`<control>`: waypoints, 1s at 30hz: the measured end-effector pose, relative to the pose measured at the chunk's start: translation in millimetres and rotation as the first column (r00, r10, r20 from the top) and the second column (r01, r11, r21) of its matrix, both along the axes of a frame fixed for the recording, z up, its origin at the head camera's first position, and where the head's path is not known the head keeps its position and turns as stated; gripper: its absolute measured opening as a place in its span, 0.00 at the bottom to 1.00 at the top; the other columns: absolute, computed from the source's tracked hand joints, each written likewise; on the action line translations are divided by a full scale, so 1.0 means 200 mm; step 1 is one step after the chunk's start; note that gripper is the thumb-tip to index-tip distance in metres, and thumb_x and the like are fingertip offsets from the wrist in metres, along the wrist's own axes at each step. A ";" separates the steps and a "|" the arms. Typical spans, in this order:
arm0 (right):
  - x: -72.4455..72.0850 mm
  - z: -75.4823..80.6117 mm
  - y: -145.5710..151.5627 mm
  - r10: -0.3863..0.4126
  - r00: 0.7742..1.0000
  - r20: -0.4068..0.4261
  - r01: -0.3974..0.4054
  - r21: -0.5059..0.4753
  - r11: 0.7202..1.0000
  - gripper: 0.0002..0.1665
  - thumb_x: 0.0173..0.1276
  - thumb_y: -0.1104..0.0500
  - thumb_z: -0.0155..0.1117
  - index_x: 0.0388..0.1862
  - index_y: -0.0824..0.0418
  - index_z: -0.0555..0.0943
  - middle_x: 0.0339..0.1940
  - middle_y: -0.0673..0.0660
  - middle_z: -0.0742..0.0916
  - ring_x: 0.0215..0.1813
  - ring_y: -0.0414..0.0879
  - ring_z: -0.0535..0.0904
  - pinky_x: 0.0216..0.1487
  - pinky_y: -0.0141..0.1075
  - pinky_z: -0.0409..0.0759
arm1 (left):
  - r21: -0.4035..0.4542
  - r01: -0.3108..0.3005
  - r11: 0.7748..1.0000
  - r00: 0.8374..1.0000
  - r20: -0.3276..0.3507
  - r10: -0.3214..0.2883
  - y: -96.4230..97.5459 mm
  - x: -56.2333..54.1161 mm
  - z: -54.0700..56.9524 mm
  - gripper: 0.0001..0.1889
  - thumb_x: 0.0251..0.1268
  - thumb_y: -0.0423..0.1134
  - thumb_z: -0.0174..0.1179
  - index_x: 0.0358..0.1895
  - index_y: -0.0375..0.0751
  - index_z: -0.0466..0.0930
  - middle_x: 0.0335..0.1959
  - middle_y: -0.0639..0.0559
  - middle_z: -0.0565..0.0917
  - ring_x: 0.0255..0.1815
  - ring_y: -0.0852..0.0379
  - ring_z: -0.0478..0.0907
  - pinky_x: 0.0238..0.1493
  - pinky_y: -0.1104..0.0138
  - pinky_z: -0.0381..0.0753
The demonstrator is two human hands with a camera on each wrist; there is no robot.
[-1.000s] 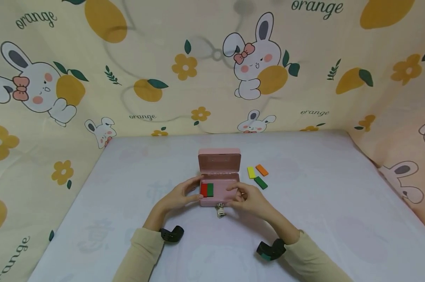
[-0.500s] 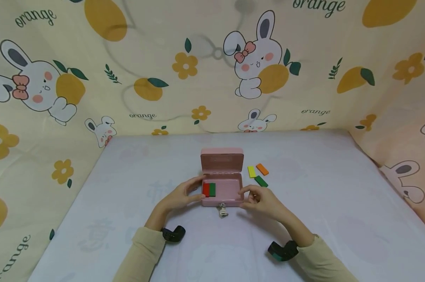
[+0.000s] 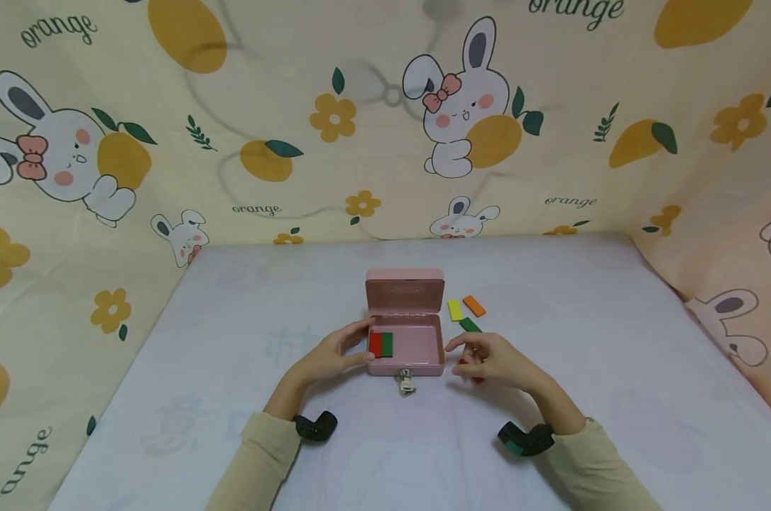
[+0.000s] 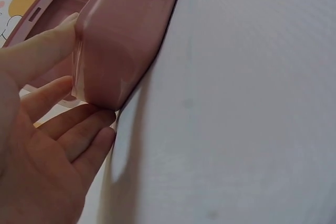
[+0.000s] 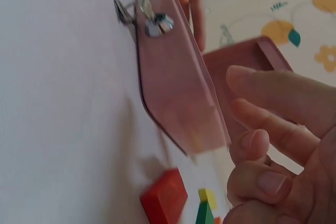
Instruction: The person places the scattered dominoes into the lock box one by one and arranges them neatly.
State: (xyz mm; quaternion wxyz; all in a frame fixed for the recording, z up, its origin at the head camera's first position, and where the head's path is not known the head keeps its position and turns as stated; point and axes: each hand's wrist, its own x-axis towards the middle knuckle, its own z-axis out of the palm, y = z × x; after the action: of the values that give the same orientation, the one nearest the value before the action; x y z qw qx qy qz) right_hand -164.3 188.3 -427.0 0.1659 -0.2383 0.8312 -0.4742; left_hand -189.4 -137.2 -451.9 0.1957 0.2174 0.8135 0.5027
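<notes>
An open pink cash box (image 3: 419,363) stands on the table with its lid (image 3: 405,295) raised. Inside, at the left end, a red block (image 3: 375,345) and a green block (image 3: 387,345) lie side by side. My left hand (image 3: 326,357) holds the box's left wall, thumb over the rim and fingers along the outside. Just off the right wall, my right hand (image 3: 497,358) has loosely curled fingers and nothing in its grasp. Beneath it another red block (image 5: 165,198) rests on the table, mostly hidden in the head view.
Behind the right hand lie a yellow block (image 3: 455,310), an orange block (image 3: 474,306) and a second green block (image 3: 471,324), partly covered. Keys (image 3: 406,387) hang from the front lock. A printed cloth backdrop (image 3: 264,106) closes off the back and sides.
The box has shifted slightly to the right, the left hand staying on it. My right hand has moved from its front right corner out to the right, and the red block under it now shows.
</notes>
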 end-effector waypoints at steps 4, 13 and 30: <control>-0.02 -0.01 0.04 0.018 0.999 0.041 -0.018 -0.001 1.000 0.21 0.60 0.63 0.69 0.50 0.72 0.77 0.21 0.48 0.72 0.25 0.33 0.69 0.29 0.26 0.72 | -0.010 -0.015 1.000 1.000 0.001 0.015 0.00 0.00 0.00 0.36 0.65 0.40 0.62 0.75 0.45 0.56 0.78 0.44 0.58 0.77 0.41 0.58 0.78 0.49 0.58; -0.05 -0.04 0.13 0.065 0.995 0.071 -0.066 0.000 0.998 0.22 0.60 0.64 0.69 0.51 0.71 0.77 0.21 0.48 0.68 0.26 0.35 0.67 0.31 0.27 0.71 | -0.009 -0.020 1.000 1.000 -0.012 0.020 0.01 0.00 0.00 0.36 0.66 0.39 0.61 0.75 0.43 0.56 0.78 0.43 0.58 0.77 0.40 0.58 0.77 0.48 0.58; -0.07 -0.06 0.21 0.114 0.985 0.128 -0.122 0.059 0.991 0.27 0.58 0.65 0.69 0.57 0.71 0.74 0.23 0.49 0.70 0.27 0.34 0.66 0.29 0.27 0.66 | 0.008 -0.022 1.000 1.000 -0.014 0.022 0.03 0.00 -0.01 0.36 0.67 0.39 0.60 0.75 0.43 0.55 0.78 0.43 0.57 0.77 0.39 0.58 0.77 0.48 0.59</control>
State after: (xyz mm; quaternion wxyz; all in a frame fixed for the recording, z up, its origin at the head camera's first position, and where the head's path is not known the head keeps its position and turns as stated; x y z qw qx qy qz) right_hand -179.2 230.9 -438.6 0.2529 -0.2516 0.8190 -0.4494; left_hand -188.8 -131.9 -453.2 0.1836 0.2126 0.8152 0.5065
